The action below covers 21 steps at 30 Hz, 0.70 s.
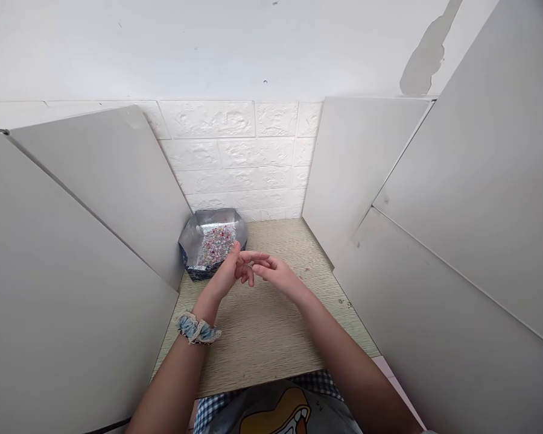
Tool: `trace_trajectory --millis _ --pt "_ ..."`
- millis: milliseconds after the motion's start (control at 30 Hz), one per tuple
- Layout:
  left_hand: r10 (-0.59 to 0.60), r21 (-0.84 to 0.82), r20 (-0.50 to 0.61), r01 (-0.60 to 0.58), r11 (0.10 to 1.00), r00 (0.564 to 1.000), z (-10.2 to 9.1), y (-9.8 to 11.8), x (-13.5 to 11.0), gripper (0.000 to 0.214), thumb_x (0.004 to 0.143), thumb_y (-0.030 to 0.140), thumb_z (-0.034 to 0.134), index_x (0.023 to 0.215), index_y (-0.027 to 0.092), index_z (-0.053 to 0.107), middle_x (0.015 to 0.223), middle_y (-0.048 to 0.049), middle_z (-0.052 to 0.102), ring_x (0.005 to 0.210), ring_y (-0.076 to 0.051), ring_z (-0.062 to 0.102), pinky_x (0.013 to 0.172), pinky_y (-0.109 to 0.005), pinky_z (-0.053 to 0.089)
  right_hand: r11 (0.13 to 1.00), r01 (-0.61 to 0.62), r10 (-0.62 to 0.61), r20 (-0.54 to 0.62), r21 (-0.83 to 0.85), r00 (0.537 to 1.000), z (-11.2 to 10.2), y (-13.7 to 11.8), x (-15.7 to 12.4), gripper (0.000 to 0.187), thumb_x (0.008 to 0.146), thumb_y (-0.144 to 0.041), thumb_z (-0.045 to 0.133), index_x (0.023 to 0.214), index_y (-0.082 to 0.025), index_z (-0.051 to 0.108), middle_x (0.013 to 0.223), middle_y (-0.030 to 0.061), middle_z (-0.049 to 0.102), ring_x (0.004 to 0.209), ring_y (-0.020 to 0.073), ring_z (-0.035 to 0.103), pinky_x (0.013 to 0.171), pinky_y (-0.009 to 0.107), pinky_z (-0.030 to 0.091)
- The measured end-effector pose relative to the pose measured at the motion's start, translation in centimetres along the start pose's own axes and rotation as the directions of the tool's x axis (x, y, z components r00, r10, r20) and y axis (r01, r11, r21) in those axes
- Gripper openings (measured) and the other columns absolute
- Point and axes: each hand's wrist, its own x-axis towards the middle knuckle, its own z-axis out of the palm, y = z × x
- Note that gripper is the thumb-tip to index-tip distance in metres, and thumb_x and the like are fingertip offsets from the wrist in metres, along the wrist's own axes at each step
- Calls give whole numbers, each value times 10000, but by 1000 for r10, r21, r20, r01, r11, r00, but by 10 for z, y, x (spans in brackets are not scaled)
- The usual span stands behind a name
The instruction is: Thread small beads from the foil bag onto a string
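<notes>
My left hand (230,271) is raised above the tabletop, thumb up and fingers apart, slightly bent. My right hand (276,274) meets it from the right, its thumb and fingers drawn together at the left fingers. Whatever may be between them is too small to make out. Just behind my left hand stands an open silver-lined bag (192,241) with a dark patterned outside. Inside lies a heap of small beads (217,241), pink, white, clear and dark red. A pale blue scrunchie with lace edging (196,330) circles my left wrist.
Grey-white panels flank the wood-grain tabletop (262,343) at left (95,175) and right (434,289). A white brick-pattern wall (235,150) closes the back. Small shiny bits (345,302) lie near the right edge.
</notes>
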Motion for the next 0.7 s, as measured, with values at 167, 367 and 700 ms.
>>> trace_trajectory --millis 167,367,700 --pt "-17 -30 -19 16 999 1000 -1 1 -1 776 757 655 152 1053 73 570 1032 -204 562 465 -115 552 385 -205 249 998 -24 13 -208 -52 978 4 10 4 291 743 -393 491 712 -127 606 666 29 552 677 122 516 644 249 397" --pt "-32 -45 -95 28 999 995 -7 3 -2 777 744 672 146 1018 95 589 1032 -192 563 484 -136 574 366 -194 213 981 150 -35 -652 122 758 -18 2 1 265 755 -404 481 811 -150 533 535 -46 372 456 59 360 479 202 359" --pt "-48 11 -317 54 998 947 -6 17 -6 901 717 680 18 1001 34 577 1002 -220 565 437 -125 541 364 -212 213 973 191 -197 -890 -127 411 -25 -2 -6 581 728 -213 394 1258 -279 168 1316 83 221 1043 160 429 807 316 427"
